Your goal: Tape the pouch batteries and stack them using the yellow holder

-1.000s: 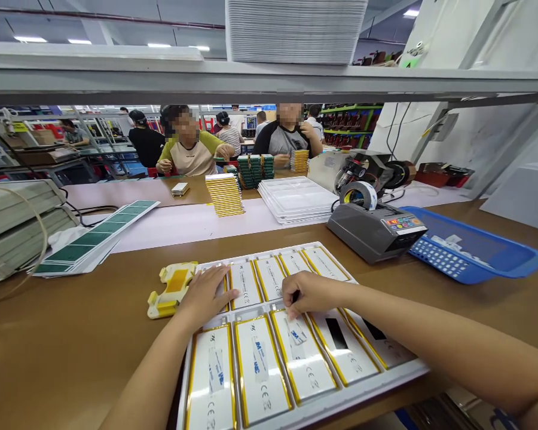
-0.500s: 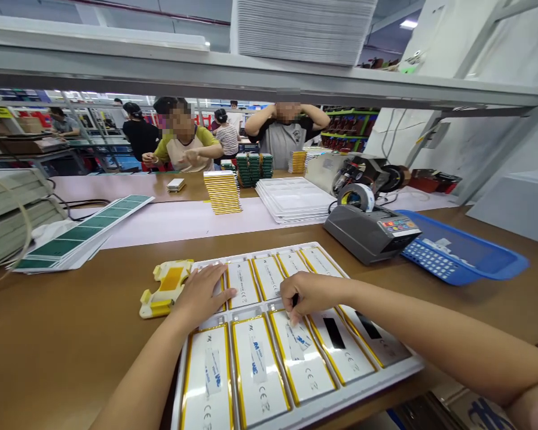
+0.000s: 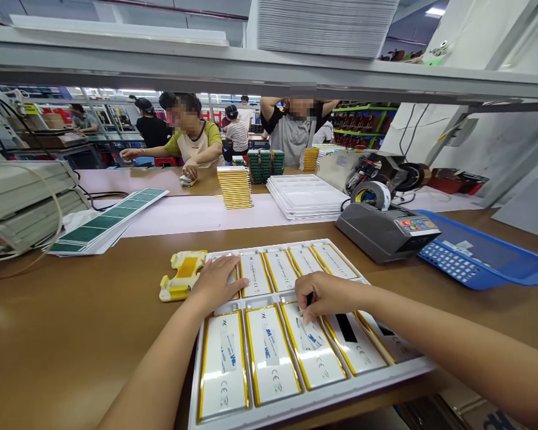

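A white tray (image 3: 269, 416) holds two rows of white battery packs with yellow edges. My left hand (image 3: 219, 280) lies with fingers spread on the back left of the tray, over the corner pack. Over the third front pack (image 3: 325, 364), my right hand (image 3: 316, 298) is closed in a pinch at the upper end of its clear tape strip with blue print (image 3: 311, 339). Something dark shows between its fingers. Similar strips lie on the two front packs to the left. The fourth front pack bears a black patch (image 3: 345, 328).
A yellow and white fixture (image 3: 186, 275) sits left of the tray. Behind right are a grey tape dispenser (image 3: 385, 230) and a blue basket (image 3: 488, 254). Stacked packs (image 3: 234, 188) and white trays (image 3: 307, 197) stand behind. A shelf (image 3: 206, 68) crosses overhead; people sit across.
The whole view has shifted, so the bench things appear further right. Both hands keep nearly the same places on the tray. A person across has lowered a hand onto small items on the bench.
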The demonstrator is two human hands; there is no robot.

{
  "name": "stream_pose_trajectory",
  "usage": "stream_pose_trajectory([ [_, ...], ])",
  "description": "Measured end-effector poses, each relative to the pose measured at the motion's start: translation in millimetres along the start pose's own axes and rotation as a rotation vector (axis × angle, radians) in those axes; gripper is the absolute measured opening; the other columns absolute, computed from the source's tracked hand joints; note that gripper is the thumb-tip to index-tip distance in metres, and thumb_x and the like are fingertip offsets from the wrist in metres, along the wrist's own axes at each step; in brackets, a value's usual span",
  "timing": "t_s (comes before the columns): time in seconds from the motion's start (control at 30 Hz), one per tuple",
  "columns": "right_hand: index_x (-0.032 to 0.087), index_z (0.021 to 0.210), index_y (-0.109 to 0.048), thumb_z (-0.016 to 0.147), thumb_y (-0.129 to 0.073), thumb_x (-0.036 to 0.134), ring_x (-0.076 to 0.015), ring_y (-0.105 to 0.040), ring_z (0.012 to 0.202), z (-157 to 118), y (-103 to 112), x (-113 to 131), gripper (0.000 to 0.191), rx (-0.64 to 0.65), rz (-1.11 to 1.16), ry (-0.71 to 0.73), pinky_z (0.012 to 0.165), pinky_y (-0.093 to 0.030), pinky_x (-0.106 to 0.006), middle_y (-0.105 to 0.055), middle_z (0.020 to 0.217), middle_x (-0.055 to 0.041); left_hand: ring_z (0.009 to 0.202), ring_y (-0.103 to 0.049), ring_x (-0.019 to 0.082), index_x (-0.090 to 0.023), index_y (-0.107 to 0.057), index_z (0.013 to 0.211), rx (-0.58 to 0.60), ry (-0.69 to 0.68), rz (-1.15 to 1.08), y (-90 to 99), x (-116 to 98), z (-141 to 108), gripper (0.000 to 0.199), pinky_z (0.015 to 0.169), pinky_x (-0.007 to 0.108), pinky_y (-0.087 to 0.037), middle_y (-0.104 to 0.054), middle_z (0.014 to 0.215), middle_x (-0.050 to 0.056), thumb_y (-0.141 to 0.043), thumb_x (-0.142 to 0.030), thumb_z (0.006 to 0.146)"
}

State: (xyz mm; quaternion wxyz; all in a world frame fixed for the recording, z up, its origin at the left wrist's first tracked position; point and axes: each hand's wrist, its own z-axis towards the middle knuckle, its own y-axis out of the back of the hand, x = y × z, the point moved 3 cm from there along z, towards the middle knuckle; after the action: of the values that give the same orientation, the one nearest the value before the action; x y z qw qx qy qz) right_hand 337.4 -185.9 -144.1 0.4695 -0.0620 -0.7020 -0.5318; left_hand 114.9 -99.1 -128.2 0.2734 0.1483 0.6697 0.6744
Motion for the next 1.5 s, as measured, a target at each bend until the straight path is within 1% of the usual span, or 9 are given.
stream_pose_trajectory([
  [0.2, 0.014, 0.065, -0.062, 0.062, -0.07, 0.037, -0.0113, -0.052, 0.064, 4.7, 0.8, 13.4, 0.025, 0.202, 0.255, 0.071, 0.063, -0.04, -0.023, -0.057, 0.066, 0.0002, 0.126, -0.026, 0.022, -0.021, -0.037, 0.128, -0.007, -0.004, 0.003, -1.1, -0.4, -0.7, 0.064, 0.105, 0.042, -0.013, -0.036, 0.136, 0.006, -0.035, -0.059, 0.076],
  [0.4, 0.018, 0.064, -0.062, 0.06, -0.071, 0.029, -0.0111, -0.051, 0.064, 44.7, -13.2, 24.9, 0.015, -0.004, 0.061, -0.123, 0.059, -0.038, -0.022, -0.059, 0.069, 0.0024, 0.126, -0.027, 0.022, -0.019, -0.037, 0.127, -0.014, -0.005, 0.006, -1.5, -2.3, -2.9, 0.063, 0.105, 0.042, -0.014, -0.037, 0.135, 0.007, -0.037, -0.057, 0.076],
  [0.47, 0.019, 0.063, -0.062, 0.06, -0.071, 0.028, -0.0111, -0.051, 0.064, 50.9, -19.7, 31.8, 0.013, 0.008, -0.019, -0.104, 0.058, -0.037, -0.021, -0.059, 0.071, 0.0025, 0.126, -0.027, 0.022, -0.02, -0.037, 0.127, -0.017, -0.009, 0.001, -1.4, -2.4, -3.8, 0.063, 0.105, 0.042, -0.014, -0.037, 0.135, 0.006, -0.037, -0.057, 0.077],
  [0.63, 0.019, 0.064, -0.064, 0.061, -0.072, 0.025, -0.0103, -0.052, 0.062, 46.1, -25.9, 39.2, 0.011, 0.212, -0.035, 0.019, 0.058, -0.038, -0.02, -0.059, 0.067, 0.0031, 0.126, -0.027, 0.022, -0.019, -0.037, 0.127, -0.012, -0.021, -0.006, -0.5, -4.1, -5.3, 0.063, 0.105, 0.043, -0.015, -0.038, 0.135, 0.007, -0.037, -0.057, 0.076],
  [0.8, 0.018, 0.061, -0.063, 0.062, -0.071, 0.022, -0.0113, -0.052, 0.067, 43.1, -21.6, 36.3, 0.01, -0.036, -0.066, -0.021, 0.061, -0.038, -0.021, -0.059, 0.07, 0.0018, 0.126, -0.026, 0.023, -0.02, -0.038, 0.126, 0.002, -0.02, -0.006, -0.4, -5.0, -5.9, 0.062, 0.104, 0.043, -0.015, -0.038, 0.135, 0.007, -0.037, -0.057, 0.077],
  [0.97, 0.018, 0.062, -0.062, 0.06, -0.073, 0.023, -0.0098, -0.052, 0.062, 39.9, -27.9, 36.7, 0.012, 0.132, 0.019, -0.017, 0.057, -0.038, -0.02, -0.057, 0.067, 0.0036, 0.125, -0.028, 0.023, -0.019, -0.039, 0.125, -0.008, -0.021, -0.011, 0.1, -4.2, -6.2, 0.06, 0.104, 0.043, -0.017, -0.039, 0.134, 0.007, -0.038, -0.055, 0.077],
  [1.13, 0.018, 0.062, -0.062, 0.064, -0.07, 0.024, -0.0113, -0.052, 0.068, 40.5, -24.2, 33.1, 0.011, -0.065, -0.015, -0.051, 0.062, -0.039, -0.021, -0.058, 0.07, 0.0019, 0.125, -0.029, 0.024, -0.018, -0.04, 0.124, -0.014, -0.019, -0.007, 1.3, -5.5, -6.9, 0.06, 0.103, 0.044, -0.018, -0.04, 0.133, 0.009, -0.04, -0.054, 0.076],
  [1.3, 0.018, 0.065, -0.063, 0.061, -0.072, 0.027, -0.0102, -0.052, 0.063, 43.5, -25.8, 32.0, 0.013, 0.118, -0.005, -0.001, 0.058, -0.038, -0.02, -0.059, 0.069, 0.0032, 0.125, -0.029, 0.024, -0.019, -0.04, 0.124, -0.012, -0.012, -0.011, 2.5, -6.1, -7.7, 0.058, 0.103, 0.043, -0.018, -0.039, 0.133, 0.008, -0.04, -0.053, 0.077],
  [1.5, 0.018, 0.064, -0.062, 0.061, -0.071, 0.024, -0.0102, -0.052, 0.065, 41.3, -30.6, 34.6, 0.011, 0.044, 0.003, -0.028, 0.059, -0.038, -0.02, -0.058, 0.07, 0.0027, 0.123, -0.032, 0.023, -0.02, -0.04, 0.124, -0.014, -0.018, -0.011, 5.1, -7.2, -8.8, 0.058, 0.102, 0.042, -0.02, -0.04, 0.133, 0.008, -0.041, -0.053, 0.076],
])
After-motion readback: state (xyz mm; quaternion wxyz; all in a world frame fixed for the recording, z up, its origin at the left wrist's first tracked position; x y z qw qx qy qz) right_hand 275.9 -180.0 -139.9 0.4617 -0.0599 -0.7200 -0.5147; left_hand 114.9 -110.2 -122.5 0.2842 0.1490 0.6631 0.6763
